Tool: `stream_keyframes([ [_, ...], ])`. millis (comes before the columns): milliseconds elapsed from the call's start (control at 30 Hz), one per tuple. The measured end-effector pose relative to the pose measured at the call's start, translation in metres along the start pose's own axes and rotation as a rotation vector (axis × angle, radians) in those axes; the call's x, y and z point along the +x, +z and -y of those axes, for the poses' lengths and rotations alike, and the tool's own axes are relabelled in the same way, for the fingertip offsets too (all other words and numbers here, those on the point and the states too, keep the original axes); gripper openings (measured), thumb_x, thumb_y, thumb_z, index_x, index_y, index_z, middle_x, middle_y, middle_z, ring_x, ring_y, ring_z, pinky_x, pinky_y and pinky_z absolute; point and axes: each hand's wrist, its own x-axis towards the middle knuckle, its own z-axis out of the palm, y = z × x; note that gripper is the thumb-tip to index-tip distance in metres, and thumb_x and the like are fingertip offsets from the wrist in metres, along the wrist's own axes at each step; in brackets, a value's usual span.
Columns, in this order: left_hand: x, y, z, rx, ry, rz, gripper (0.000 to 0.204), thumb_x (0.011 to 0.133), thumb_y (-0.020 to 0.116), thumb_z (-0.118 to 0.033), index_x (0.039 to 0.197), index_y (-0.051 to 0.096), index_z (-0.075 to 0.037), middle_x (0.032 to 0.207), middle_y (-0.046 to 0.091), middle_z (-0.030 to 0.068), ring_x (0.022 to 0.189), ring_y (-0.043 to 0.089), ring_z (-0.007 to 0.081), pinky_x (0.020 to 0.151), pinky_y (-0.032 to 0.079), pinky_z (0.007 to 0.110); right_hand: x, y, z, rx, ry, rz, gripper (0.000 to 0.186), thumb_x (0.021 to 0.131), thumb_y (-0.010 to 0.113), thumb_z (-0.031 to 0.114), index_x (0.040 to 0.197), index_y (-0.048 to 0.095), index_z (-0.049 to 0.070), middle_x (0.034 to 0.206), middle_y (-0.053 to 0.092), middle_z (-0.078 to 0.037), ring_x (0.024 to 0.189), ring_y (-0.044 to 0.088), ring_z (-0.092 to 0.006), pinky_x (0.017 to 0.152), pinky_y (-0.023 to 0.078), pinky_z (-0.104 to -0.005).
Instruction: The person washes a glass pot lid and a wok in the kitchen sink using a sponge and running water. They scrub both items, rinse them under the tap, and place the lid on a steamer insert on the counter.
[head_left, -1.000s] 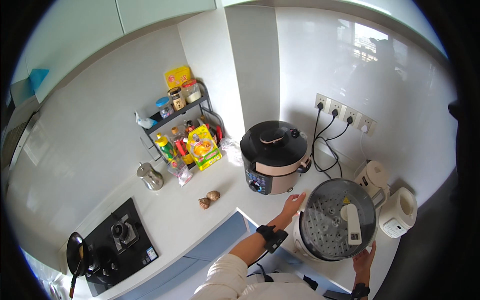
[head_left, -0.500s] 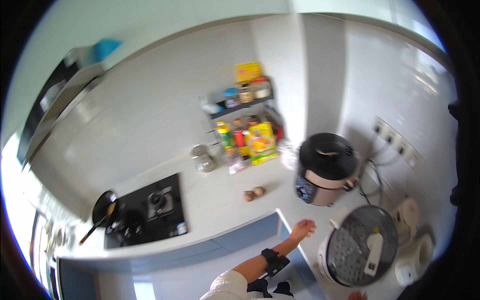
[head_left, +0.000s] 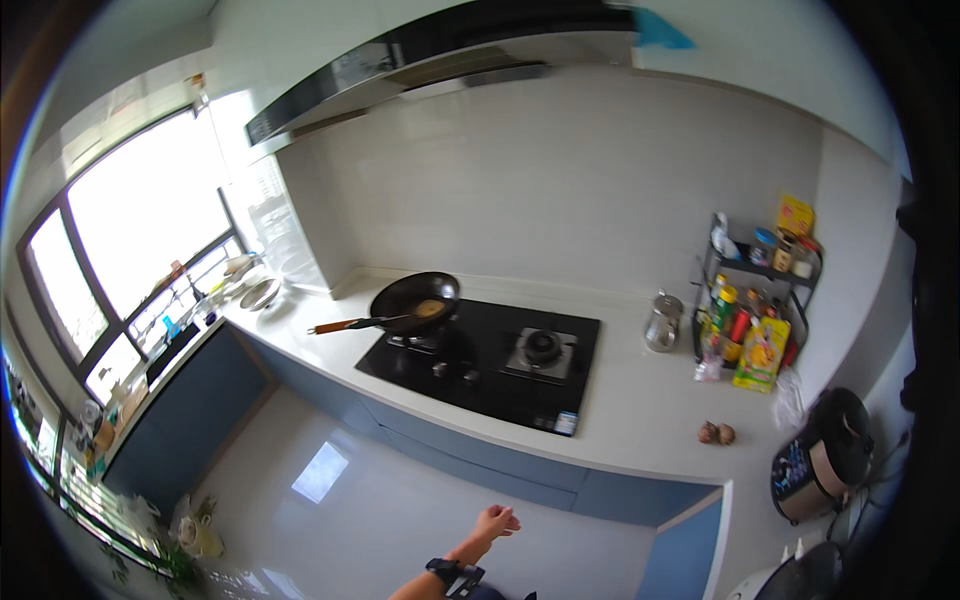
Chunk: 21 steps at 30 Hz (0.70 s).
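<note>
My left hand (head_left: pixel 495 522) hangs over the floor in front of the counter, with a black band around its wrist. Its fingers are loosely bent and partly apart, and nothing shows in them. It touches nothing; the blue drawer fronts (head_left: pixel 480 450) are the nearest surface beyond it. My right hand is outside the picture. On the left burner of the black gas hob (head_left: pixel 490 390) sits a dark wok (head_left: pixel 395 297), its wooden handle toward the left. A spatula-like utensil (head_left: pixel 428 308) lies in it, its exact kind unclear.
Two brown round items (head_left: pixel 716 433) lie on the right counter, near a glass jug (head_left: pixel 663 322) and a seasoning rack (head_left: pixel 765 270). An electric pressure cooker (head_left: pixel 822 455) stands in the right corner. A range hood (head_left: pixel 450 60) hangs above. A pale bin (head_left: pixel 200 537) stands on the floor.
My view has swung left, bringing the hob, window and floor into fuller sight. The steamer has shifted to the lower right edge. My right hand has left the picture.
</note>
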Motion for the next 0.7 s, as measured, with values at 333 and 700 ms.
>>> stream_keyframes([
  [333, -0.057, -0.287, -0.015, -0.247, 0.051, -0.319, 0.018, 0.092, 0.05, -0.023, 0.088, 0.05, -0.005, 0.074, 0.061, 0.0061, 0.074, 0.065, 0.0205, 0.067, 0.051, 0.032, 0.047, 0.475, -0.104, -0.33, -0.131, 0.556, 0.011, 0.085, 0.054, 0.01, 0.085, 0.058, -0.001, 0.076, 0.061, -0.015, 0.063, 0.058, -0.0216, 0.059, 0.049, -0.0341],
  [700, -0.056, -0.435, -0.09, -0.336, 0.222, -0.547, 0.008, 0.087, 0.051, -0.011, 0.09, 0.048, -0.004, 0.075, 0.062, 0.0075, 0.069, 0.065, 0.021, 0.063, 0.05, 0.03, -0.019, 0.923, -0.3, -0.649, 0.154, 1.055, 0.019, 0.091, 0.049, 0.023, 0.096, 0.055, 0.005, 0.101, 0.065, -0.014, 0.089, 0.063, -0.0217, 0.076, 0.051, -0.0312],
])
